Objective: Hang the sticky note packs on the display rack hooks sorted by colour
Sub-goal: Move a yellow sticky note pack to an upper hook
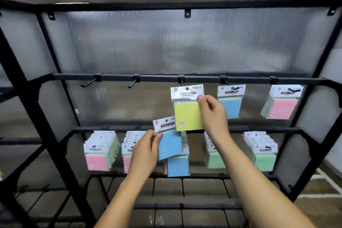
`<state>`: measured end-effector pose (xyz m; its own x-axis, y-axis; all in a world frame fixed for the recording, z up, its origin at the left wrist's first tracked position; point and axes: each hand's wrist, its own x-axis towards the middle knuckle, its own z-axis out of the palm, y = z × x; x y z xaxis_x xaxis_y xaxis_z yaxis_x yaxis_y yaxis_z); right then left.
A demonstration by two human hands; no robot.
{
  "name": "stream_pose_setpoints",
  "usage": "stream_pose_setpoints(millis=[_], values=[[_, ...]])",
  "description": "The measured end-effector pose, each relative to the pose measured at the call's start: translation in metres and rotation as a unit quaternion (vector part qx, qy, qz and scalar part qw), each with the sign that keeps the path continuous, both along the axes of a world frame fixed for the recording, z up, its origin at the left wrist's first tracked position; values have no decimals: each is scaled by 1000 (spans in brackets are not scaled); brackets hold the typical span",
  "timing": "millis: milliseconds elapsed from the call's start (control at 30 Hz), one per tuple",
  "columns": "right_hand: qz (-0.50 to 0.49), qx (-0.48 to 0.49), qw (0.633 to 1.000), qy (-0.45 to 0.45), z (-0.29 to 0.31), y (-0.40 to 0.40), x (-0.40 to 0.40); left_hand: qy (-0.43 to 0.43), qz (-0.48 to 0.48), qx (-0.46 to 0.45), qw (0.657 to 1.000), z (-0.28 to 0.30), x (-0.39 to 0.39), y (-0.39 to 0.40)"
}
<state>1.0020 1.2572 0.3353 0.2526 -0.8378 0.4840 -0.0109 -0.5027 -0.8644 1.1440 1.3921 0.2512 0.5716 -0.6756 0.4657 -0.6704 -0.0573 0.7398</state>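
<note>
Right hand covering right edge of yellow sticky note pack; whether pack's hole is sitting on middle hook not telling. Left hand hiding left edge of blue sticky note pack and most of pink stack behind it. Yellow pack overlapping blue pack's top right corner. Small print on headers blurring, unreadable. Lower-row hooks disappearing under packs. Rack frame running off left, right and bottom edges. Forearms cutting off at bottom edge.
</note>
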Motion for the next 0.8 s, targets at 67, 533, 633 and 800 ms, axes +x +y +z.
stream_pose_setpoints(millis=[67, 533, 633, 800], values=[[-13, 9, 1000, -3, 6, -2, 9, 0, -9, 3, 1000, -3, 6, 0], [-65, 29, 997, 31, 7, -3, 23, 29, -53, 33, 998, -10, 15, 6], [-78, 37, 996, 21, 10, -4, 24, 32, -62, 35, 997, -9, 15, 8], [-75, 36, 996, 36, 6, 0, 23, 30, -63, 42, 997, -12, 19, 12]])
